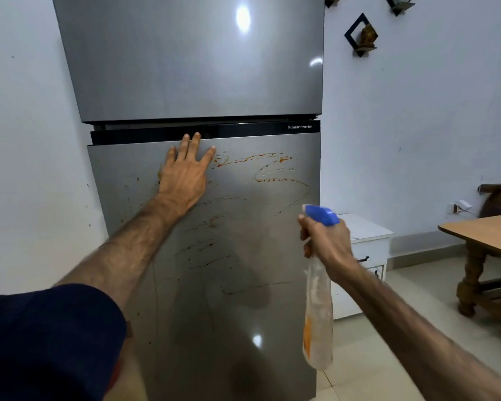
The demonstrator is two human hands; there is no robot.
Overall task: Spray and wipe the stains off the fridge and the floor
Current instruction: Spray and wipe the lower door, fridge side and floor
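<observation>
Left hand [182, 175] flat, fingers spread, near the top edge of the stained silver fridge's lower door [214, 256]; right hand [327, 244] clamps the blue-topped clear spray bottle [318, 314].

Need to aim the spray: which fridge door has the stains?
The lower door, under the left hand: orange-brown streaks cross it. The upper door looks clean.

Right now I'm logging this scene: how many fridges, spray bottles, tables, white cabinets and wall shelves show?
Fridge: 1
Spray bottle: 1
Table: 1
White cabinet: 1
Wall shelves: 3, two cut off
Total: 7
</observation>
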